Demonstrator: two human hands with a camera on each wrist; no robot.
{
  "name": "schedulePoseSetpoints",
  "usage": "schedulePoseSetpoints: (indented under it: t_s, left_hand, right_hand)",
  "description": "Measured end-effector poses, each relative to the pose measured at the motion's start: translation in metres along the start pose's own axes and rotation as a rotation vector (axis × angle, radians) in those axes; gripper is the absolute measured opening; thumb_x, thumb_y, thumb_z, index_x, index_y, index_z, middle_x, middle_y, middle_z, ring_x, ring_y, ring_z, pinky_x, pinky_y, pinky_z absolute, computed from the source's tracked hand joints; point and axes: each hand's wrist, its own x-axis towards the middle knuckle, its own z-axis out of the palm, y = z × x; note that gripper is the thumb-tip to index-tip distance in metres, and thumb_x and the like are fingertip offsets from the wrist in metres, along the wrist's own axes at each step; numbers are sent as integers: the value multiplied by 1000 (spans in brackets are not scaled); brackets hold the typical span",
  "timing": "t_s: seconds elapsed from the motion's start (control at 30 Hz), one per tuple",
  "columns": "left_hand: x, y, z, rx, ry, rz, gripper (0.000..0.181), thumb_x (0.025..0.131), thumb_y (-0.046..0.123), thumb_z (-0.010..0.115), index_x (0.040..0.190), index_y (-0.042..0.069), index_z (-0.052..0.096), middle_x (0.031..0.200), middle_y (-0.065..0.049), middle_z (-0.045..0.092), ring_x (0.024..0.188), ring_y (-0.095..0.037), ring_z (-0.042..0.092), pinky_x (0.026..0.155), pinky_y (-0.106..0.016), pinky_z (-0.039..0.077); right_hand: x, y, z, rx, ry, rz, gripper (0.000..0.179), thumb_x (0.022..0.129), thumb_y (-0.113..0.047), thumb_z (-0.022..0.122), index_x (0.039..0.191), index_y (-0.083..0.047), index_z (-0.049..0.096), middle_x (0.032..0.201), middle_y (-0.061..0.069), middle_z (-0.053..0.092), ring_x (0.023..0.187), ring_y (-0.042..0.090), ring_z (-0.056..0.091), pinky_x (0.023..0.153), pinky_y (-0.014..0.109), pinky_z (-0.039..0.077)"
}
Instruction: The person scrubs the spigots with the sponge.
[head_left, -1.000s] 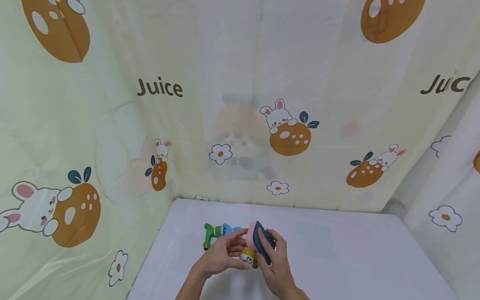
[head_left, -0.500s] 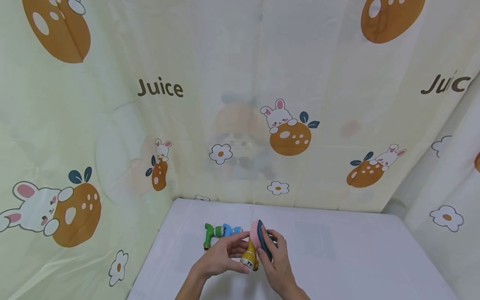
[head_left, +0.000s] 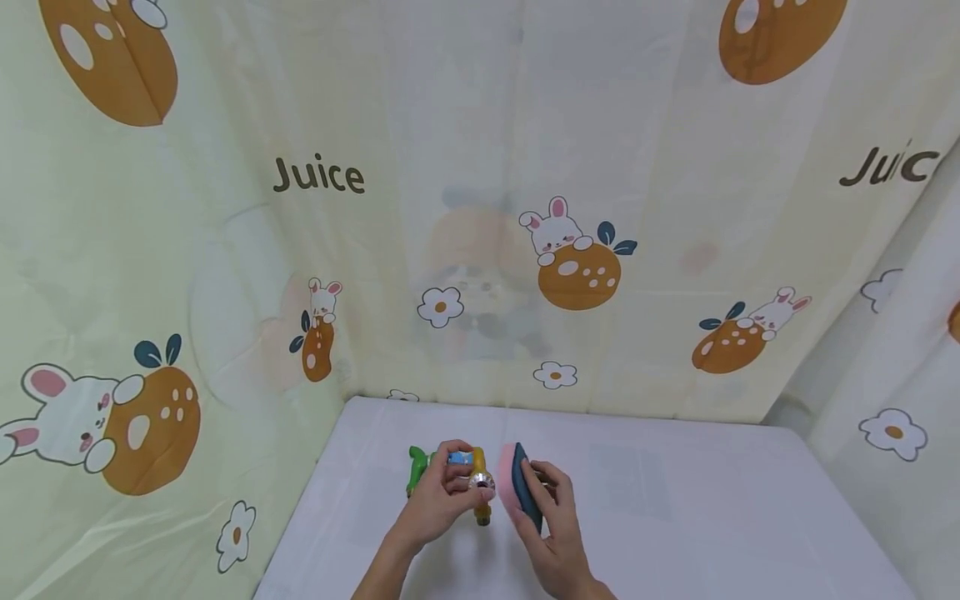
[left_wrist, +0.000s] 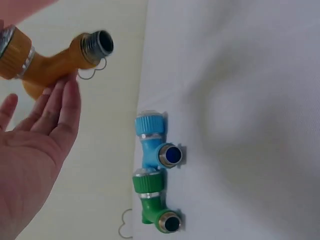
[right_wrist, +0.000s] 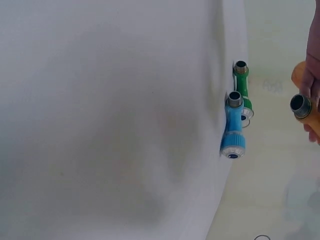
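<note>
My left hand (head_left: pixel 437 507) holds a yellow plastic tap (head_left: pixel 479 460) between thumb and fingers. In the left wrist view the tap (left_wrist: pixel 52 67) hangs above the tabletop, its dark threaded metal end pointing right. My right hand (head_left: pixel 553 533) grips a two-layer sponge (head_left: pixel 516 483), pink on the side toward the tap and dark blue-green on the other. A narrow gap separates sponge and tap in the head view. Behind my left hand lie a green tap (head_left: pixel 415 468) and a blue tap (head_left: pixel 461 457), both partly covered by the fingers.
A white cloth-covered table (head_left: pixel 675 508) lies under both hands. In the left wrist view the blue tap (left_wrist: pixel 151 140) and green tap (left_wrist: pixel 150 195) lie side by side in a row. A curtain (head_left: pixel 645 350) with rabbit and fruit prints borders the table's far edge and sides.
The yellow tap has moved left and up, away from the sponge that overlapped it, and has turned in my left hand. My right hand keeps the sponge in nearly the same place.
</note>
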Motion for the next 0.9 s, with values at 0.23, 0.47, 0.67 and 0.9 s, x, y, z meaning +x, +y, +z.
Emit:
schedulePoseSetpoints:
  t_s: [0.23,0.47,0.67,0.9]
  left_hand:
    - [-1,-1,2,121,-18,56,34,95,36,77,127,26,71,128,-3,72,103,-20,68,85,-25,57]
    - [-4,0,1,90,-109,28,56,89,29,84,141,18,65,124,-2,74,104,-21,71,83,-24,60]
    - [-3,-4,1,171,-122,115,47,93,15,78,139,21,68,110,-2,75,99,-17,73,82,-24,61]
    - [-1,-7,2,470,82,299,42,82,34,89,122,24,79,104,3,48,100,-18,47,80,-25,44]
  right_hand:
    - [-3,-2,3,3,-17,-60,65,92,-4,71,154,-13,52,151,17,42,131,16,41,95,25,37]
    - [-2,1,4,-26,-17,-60,64,93,-4,70,154,-13,52,151,13,42,129,18,41,95,25,36]
    - [-1,2,3,-64,-28,-32,63,95,-8,70,154,-16,52,151,12,43,128,20,41,93,24,39]
    - [0,7,4,-95,-1,-29,63,92,-6,72,152,-16,55,149,11,45,125,20,43,93,25,41]
